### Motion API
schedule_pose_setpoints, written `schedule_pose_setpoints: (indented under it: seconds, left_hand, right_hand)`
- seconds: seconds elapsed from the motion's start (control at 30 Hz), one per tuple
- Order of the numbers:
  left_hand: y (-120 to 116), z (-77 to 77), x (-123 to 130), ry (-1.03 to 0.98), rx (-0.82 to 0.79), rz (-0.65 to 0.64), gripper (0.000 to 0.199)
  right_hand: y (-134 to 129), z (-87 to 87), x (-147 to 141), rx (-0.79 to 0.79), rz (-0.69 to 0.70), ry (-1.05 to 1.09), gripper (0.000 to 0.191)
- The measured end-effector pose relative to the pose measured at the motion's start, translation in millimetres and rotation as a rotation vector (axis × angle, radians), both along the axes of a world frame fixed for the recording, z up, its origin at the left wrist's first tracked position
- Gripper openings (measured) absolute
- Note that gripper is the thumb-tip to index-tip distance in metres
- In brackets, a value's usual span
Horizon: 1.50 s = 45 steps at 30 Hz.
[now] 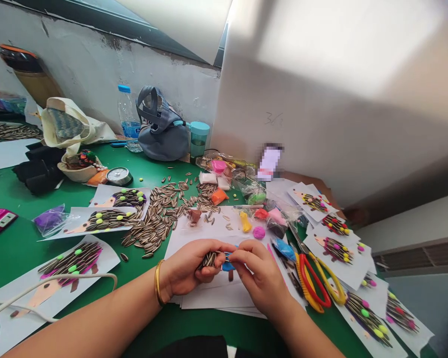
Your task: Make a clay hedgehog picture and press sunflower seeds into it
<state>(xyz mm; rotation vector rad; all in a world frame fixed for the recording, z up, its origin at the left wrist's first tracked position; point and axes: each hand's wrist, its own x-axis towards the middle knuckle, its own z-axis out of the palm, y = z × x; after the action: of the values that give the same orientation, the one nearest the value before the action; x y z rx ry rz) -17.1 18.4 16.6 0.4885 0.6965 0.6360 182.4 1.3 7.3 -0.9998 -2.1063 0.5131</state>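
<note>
My left hand, with a gold bangle at the wrist, is curled around several striped sunflower seeds. My right hand meets it over the white paper sheets, thumb and fingers pinched together; what lies between the fingertips is too small to make out. Beneath the fingers shows a blue clay patch with a brown piece under it, partly hidden by both hands. Beyond the hands are a yellow clay lump, a magenta clay ball and a brown clay lump.
A large seed pile spreads behind my left hand. Scissors with red handles lie at the right. Finished hedgehog cards overlap at the right; more cards lie left, crossed by a white cable. A bottle stands behind.
</note>
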Motion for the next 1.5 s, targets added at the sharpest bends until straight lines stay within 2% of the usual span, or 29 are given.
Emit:
schedule_pose_setpoints:
  seconds: [0.13, 0.33, 0.67, 1.2, 1.5]
  left_hand:
    - [8.4, -3.4, -5.7, -0.001, -0.074, 0.219, 0.025]
    - [19.0, -10.3, -11.6, -0.047, -0.114, 0.392, 0.024]
    - [20.0, -10.9, -10.8, -0.048, -0.128, 0.399, 0.02]
    - [20.1, -12.4, -10.0, -0.043, -0.129, 0.394, 0.018]
    - [20.0, -12.8, -10.2, -0.043, -0.131, 0.395, 0.018]
  right_hand:
    - [4.9, -2.1, 10.1, -0.04, 0.002, -0.079, 0.026]
    - [6.2, -11.8, 11.6, -0.074, 0.013, -0.25, 0.019]
    - [3.2, -24.0, -0.2, 0.136, -0.017, -0.45, 0.017]
    - [4.2, -39.0, -3.4, 0.179, -0.031, -0.512, 0.017]
    - [2.9, -33.2, -0.9, 0.118, -0.047, -0.523, 0.015]
